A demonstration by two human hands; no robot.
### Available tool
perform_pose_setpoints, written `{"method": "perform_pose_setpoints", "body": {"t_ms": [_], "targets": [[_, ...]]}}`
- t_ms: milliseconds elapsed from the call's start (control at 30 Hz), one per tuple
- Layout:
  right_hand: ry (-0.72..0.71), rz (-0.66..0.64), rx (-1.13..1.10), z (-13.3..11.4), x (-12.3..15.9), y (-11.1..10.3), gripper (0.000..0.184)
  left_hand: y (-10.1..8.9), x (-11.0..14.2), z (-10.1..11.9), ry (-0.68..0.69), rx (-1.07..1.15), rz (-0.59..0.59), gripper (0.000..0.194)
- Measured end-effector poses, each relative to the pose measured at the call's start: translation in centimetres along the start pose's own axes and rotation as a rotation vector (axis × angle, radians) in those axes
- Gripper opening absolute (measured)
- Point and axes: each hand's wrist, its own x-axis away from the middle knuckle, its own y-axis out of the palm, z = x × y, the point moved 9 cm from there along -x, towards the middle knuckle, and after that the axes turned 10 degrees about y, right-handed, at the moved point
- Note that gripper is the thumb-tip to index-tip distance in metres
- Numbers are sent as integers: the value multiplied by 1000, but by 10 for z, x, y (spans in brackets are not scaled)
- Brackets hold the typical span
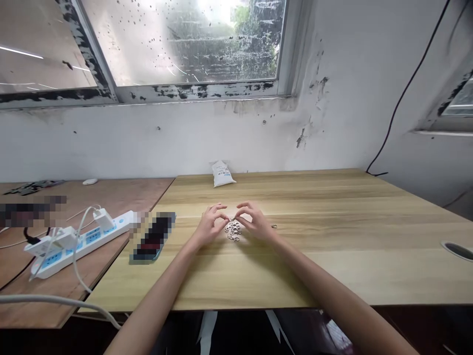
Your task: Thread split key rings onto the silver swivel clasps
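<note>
A small heap of silvery metal rings [233,230] lies on the light wooden table [332,256], right between my hands. My left hand [210,223] rests beside the heap on its left, fingers curled with thumb and forefinger pinched toward the top of the heap. On the right, my right hand [254,220] mirrors it, its fingertips pinched together at the same spot. What the fingertips hold is too small to make out. One stray ring [274,226] lies just right of my right hand.
A small white bag [222,174] stands at the table's far edge by the wall. A dark phone-like object [153,238] lies at the left. A white power strip [79,240] with plugs and cables sits on the neighbouring brown table. A cable grommet [458,250] is at the right.
</note>
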Motion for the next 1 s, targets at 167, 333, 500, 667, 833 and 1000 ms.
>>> {"method": "perform_pose_setpoints", "body": {"t_ms": [167, 333, 500, 667, 833, 1000], "targets": [[-50, 21, 95, -9, 6, -2, 10, 9, 1, 6, 10, -54, -46, 14], [-59, 7, 159, -2, 7, -2, 10, -7, 5, -19, -35, -100, -43, 14], [-22, -62, 198, 12, 7, 13, 6, -32, 20, -74, -191, -177, 7, 26], [63, -122, 255, 29, 1, -1, 12, -20, 24, -83, -165, -188, -72, 26], [221, -219, 326, 68, 5, -46, 22, -16, 19, -74, -138, -189, -113, 27], [273, -267, 383, 78, 13, -49, 24, -15, 10, -71, -124, -161, -138, 30]]}}
